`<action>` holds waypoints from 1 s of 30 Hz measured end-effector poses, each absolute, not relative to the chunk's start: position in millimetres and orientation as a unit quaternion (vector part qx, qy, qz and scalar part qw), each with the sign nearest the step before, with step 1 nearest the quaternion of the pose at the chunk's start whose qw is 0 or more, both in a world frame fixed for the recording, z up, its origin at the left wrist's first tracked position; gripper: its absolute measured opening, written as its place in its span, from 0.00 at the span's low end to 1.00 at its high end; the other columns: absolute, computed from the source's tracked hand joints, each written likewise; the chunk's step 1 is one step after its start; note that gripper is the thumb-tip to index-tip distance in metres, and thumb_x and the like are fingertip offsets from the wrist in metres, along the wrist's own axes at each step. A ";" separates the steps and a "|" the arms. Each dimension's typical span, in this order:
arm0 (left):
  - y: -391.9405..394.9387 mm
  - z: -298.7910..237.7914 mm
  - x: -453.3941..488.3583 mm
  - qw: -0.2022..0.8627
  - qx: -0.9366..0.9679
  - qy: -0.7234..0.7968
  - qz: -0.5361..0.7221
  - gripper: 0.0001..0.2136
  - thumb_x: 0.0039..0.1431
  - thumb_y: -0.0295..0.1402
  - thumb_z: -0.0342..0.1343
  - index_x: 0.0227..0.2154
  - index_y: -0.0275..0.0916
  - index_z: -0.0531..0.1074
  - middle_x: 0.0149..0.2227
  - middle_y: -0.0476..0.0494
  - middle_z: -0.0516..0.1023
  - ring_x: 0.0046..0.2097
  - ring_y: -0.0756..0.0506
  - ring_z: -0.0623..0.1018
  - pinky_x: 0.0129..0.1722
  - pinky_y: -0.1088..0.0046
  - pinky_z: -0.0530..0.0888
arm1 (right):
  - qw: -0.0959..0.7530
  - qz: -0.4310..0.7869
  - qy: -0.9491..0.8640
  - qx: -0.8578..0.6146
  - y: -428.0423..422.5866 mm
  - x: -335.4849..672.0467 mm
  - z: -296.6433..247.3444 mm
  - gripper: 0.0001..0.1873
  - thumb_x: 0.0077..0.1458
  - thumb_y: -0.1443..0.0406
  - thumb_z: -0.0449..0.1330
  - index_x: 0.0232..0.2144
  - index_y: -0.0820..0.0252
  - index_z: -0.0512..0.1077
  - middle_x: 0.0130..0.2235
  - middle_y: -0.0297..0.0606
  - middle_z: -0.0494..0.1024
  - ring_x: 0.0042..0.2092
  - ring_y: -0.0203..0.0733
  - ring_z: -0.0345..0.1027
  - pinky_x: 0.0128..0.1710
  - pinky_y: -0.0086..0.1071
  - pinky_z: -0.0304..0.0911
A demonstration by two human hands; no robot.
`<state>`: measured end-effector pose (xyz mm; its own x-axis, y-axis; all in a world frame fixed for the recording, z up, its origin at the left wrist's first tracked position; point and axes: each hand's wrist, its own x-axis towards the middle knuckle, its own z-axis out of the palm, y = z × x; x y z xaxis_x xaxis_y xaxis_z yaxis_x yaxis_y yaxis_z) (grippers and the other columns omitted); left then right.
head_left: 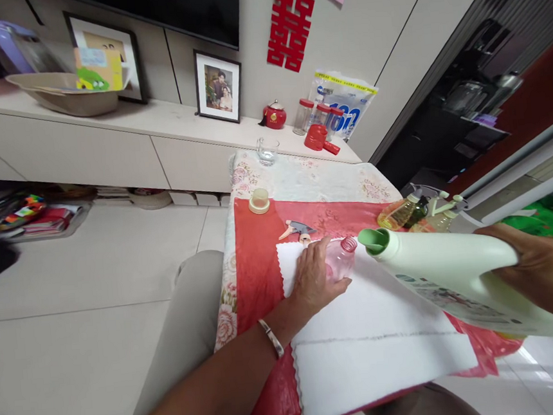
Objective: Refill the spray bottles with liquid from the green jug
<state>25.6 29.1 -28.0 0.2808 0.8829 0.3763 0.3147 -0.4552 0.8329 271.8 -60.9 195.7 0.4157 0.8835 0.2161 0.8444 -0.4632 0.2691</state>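
My left hand point(314, 275) is wrapped round a clear pink spray bottle point(342, 260) without its head, its threaded neck uncovered. My right hand point(548, 268) grips the handle of a large pale green detergent jug point(440, 251). The jug is tilted over, its green spout beside the mouth of the pink bottle and apart from it; I see no liquid between them. Behind my left hand a grey and peach trigger spray head point(300, 229) lies on the red cloth. The jug's cap point(259, 201), pale and translucent, stands farther back on the left.
A white cloth point(374, 328) lies on the red cover point(256, 261) of the small table. Several spray bottles point(402, 210) stand at the right edge. A glass cup point(268, 151) is at the back. Behind are jars point(303, 116), a red pot point(274, 114) and framed photos point(219, 86).
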 end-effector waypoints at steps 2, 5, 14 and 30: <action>29.1 -28.8 26.0 0.322 0.732 0.410 0.438 0.42 0.43 0.33 0.69 0.61 0.42 0.55 0.56 0.36 0.71 0.60 0.32 0.71 0.60 0.47 0.68 | 0.068 0.119 0.473 0.871 -58.3 261.8 200.3 0.29 0.33 0.50 0.51 0.41 0.36 0.75 0.32 0.33 0.76 0.32 0.51 0.72 0.26 0.35 0.59; 29.3 -29.7 25.8 0.320 0.734 0.408 0.440 0.42 0.44 0.34 0.69 0.61 0.43 0.55 0.57 0.36 0.71 0.60 0.32 0.71 0.60 0.47 0.68 | 0.072 0.089 0.458 0.882 -56.2 252.7 205.5 0.29 0.33 0.49 0.51 0.42 0.35 0.74 0.34 0.34 0.76 0.37 0.53 0.72 0.30 0.37 0.60; 29.2 -31.2 25.8 0.317 0.735 0.407 0.441 0.42 0.44 0.34 0.69 0.61 0.42 0.55 0.56 0.36 0.71 0.59 0.32 0.71 0.60 0.48 0.68 | 0.107 0.119 0.484 0.861 -56.3 260.9 207.3 0.26 0.37 0.50 0.52 0.43 0.33 0.73 0.34 0.33 0.76 0.35 0.52 0.71 0.31 0.38 0.59; 29.1 -29.1 25.2 0.319 0.736 0.408 0.436 0.42 0.44 0.34 0.69 0.61 0.42 0.54 0.57 0.36 0.71 0.59 0.32 0.71 0.60 0.48 0.68 | 0.134 0.163 0.509 0.835 -57.0 269.2 208.3 0.23 0.42 0.49 0.54 0.43 0.30 0.73 0.33 0.31 0.76 0.31 0.49 0.69 0.28 0.35 0.57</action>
